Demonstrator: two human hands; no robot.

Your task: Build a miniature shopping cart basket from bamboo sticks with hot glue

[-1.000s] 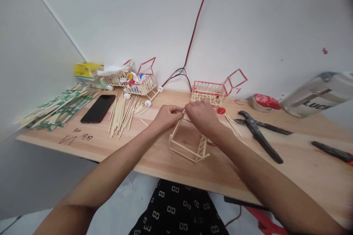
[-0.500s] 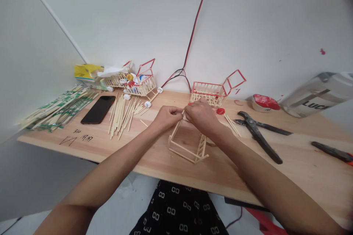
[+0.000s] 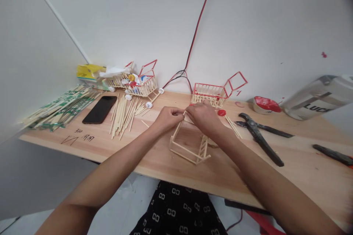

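Stick frame (image 3: 184, 148), an open box of thin pale rods, resting on the table toward the wearer from the grip. Its far-left corner lies at the meeting fingertips; its near corner points toward the wearer, slightly right of the hands. One side rod runs from the grip down and leftward; the ladder-like side (image 3: 203, 147), with slanting rungs, lies below the right wrist. The far edge is partly covered, so which axis is longer cannot be told. Neither hand is clearly nearer: left hand (image 3: 168, 116) pinches the far corner between thumb and forefinger, and right hand (image 3: 203, 117) has its fingers curled closed on the same corner, anything beneath its palm being hidden.

Just beyond: basket-shaped model (image 3: 209, 85) of similar rods, rimmed in red; round glossy red cap (image 3: 221, 112). Leftward: loose rods (image 3: 120, 115), straight and matt; black phone (image 3: 99, 109), flat and smooth; rods in crinkled green-printed film (image 3: 64, 108); filled wheeled cart (image 3: 143, 87) with white disc wheels. Rightward: worn dark metal pliers (image 3: 260, 137); bowl (image 3: 261, 110) smeared red inside. All rest on the table (image 3: 311, 169), a board of pale, smooth wood grain.
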